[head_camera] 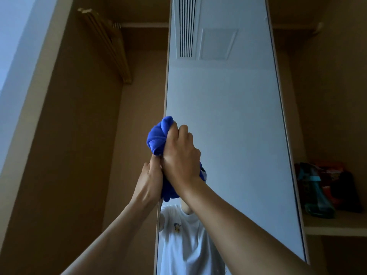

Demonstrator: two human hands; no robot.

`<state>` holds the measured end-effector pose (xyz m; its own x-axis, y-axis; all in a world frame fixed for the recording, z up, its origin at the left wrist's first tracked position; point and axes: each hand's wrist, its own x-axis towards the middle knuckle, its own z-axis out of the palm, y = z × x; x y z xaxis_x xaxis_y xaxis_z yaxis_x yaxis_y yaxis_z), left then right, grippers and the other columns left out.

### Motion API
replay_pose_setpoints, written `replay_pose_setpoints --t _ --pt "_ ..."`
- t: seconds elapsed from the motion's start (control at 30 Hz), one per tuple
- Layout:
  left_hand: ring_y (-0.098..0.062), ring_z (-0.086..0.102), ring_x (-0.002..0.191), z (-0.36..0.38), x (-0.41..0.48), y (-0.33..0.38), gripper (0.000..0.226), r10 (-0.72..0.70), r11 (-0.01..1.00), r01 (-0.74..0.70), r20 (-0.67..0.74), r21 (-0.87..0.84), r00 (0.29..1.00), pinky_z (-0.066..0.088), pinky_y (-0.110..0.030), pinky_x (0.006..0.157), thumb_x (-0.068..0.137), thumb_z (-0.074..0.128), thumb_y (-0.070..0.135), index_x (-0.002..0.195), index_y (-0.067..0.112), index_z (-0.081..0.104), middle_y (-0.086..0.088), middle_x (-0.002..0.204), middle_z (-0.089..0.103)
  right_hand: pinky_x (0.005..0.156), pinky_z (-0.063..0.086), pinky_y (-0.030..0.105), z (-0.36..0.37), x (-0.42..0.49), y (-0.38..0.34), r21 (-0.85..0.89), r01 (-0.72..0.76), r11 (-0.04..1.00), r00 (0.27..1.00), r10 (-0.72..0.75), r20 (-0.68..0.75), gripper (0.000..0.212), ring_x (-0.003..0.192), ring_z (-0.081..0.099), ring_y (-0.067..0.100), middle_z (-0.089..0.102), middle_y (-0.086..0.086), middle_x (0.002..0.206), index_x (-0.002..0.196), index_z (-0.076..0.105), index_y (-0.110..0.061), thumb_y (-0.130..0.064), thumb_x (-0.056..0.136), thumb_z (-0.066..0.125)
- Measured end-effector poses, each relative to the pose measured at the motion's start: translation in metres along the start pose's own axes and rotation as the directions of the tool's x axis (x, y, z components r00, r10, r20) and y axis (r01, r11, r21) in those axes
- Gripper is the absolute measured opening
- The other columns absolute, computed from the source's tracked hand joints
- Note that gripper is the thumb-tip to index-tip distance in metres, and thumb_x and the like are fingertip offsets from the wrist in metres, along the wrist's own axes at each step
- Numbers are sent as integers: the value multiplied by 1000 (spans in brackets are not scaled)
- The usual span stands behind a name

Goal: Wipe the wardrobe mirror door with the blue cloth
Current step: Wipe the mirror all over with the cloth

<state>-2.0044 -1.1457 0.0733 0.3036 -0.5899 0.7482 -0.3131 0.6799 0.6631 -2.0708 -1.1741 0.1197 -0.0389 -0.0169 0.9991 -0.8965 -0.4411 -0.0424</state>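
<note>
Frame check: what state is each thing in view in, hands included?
right hand: curled round the top of the blue cloth.
left hand: grips the cloth's lower part.
blue cloth: bunched up, held at the left edge of the mirror door.
mirror door: upright, reflecting a ceiling vent and a white shirt.
hangers: bare, bunched together on the left rail.
teal bottle: tilted on the right shelf.

Item count: wardrobe front

One mirror door (228, 116) is recorded at centre frame, with one blue cloth (157, 137) and two hands: left hand (149, 181) and right hand (178, 157). One bundle of wooden hangers (111, 46), number not countable, is noted upper left. One shelf (335, 225) and one teal bottle (315, 195) are noted lower right.
</note>
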Motion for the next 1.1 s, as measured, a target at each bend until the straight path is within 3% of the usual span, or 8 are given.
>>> replay_pose_setpoints --t 0.1,0.2,0.33,0.47,0.6,0.73,0.97,1.1 --pt "-25 61 83 0 5 -8 66 25 999 -25 6 46 1000 53 -40 76 100 22 57 103 4 61 -9 87 64 53 34 32 -4 6 16 75 69 995 994 -75 80 31 85 57 21 51 3 103 120 49 -14 -22 91 55" --pt "-28 51 129 2 4 -13 55 52 988 -56 30 141 998 42 -52 110 99 23 65 130 34 57 -4 132 61 56 32 33 -13 15 36 125 92 988 990 -104 99 32 91 54 24 48 3 105 119 48 -15 -20 89 57" --pt "-21 37 142 5 1 -15 85 61 976 -55 -21 213 998 33 -45 112 86 23 74 158 30 32 0 161 38 60 33 35 -24 28 76 122 8 993 997 -18 79 34 95 55 28 41 1 99 121 48 -18 -20 88 54" --pt "-18 39 136 4 1 -19 81 89 978 -71 -82 197 993 35 -46 110 86 25 73 157 34 33 0 155 43 64 37 36 -33 34 116 116 -66 991 998 63 29 39 99 57 32 49 5 106 129 49 -21 -25 90 53" --pt "-13 40 120 19 1 -21 73 124 971 -104 -83 213 989 41 -44 99 87 25 74 150 40 41 18 118 47 61 37 35 -42 37 167 56 -133 989 990 136 -38 37 89 60 32 52 6 103 128 50 -24 -24 92 53" --pt "-8 52 98 14 3 -21 30 161 960 -132 -99 248 982 45 -34 77 93 28 66 96 54 56 17 89 55 61 38 33 -50 37 196 -17 -166 986 984 164 -72 28 83 60 29 56 7 98 119 56 -18 -22 91 53" --pt "-26 61 99 15 3 -20 33 170 948 -144 -70 282 983 55 -53 83 98 31 62 94 38 54 -5 86 65 65 48 43 -78 16 242 -97 -299 949 954 296 -47 31 87 60 41 55 16 108 122 54 -10 -25 95 55" --pt "-23 54 105 14 -2 -10 21 101 962 -91 -27 258 995 51 -49 85 92 29 64 82 67 46 5 91 57 70 50 46 -84 12 241 -108 -311 944 950 308 -42 32 89 59 40 55 18 108 121 54 -7 -27 96 55"
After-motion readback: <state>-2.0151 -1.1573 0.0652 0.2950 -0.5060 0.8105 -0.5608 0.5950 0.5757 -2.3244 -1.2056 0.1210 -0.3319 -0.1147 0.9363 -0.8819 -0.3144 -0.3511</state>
